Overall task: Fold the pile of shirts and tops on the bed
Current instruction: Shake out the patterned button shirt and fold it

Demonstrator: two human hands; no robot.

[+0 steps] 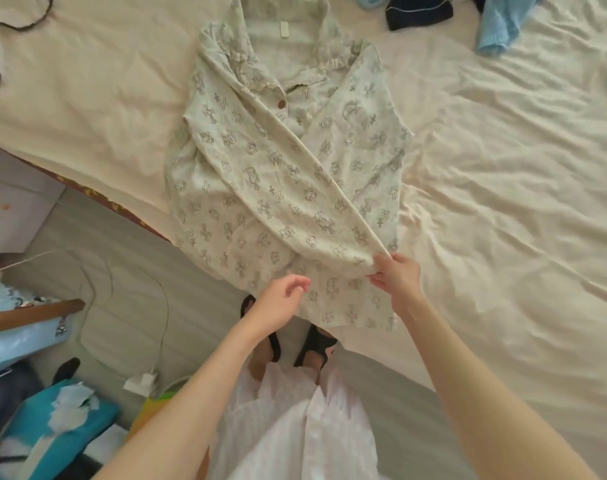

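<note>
A pale green printed shirt (278, 174) with a frilled collar and a brown button lies spread on the cream bed sheet (503, 202), its hem hanging over the near edge. One sleeve lies folded diagonally across the front. My right hand (397, 273) pinches the cuff end of that sleeve near the hem. My left hand (283, 294) hovers just left of it with loosely curled fingers, holding nothing. More tops lie at the far edge: a light blue knit (499, 26) and a dark navy garment (418, 13).
A dark cord (4, 29) curls on the sheet at the far left. Below the bed edge are grey floor, a white cable with a plug (141, 381), blue bags (52, 427) at the left, and my feet in black sandals (316, 344).
</note>
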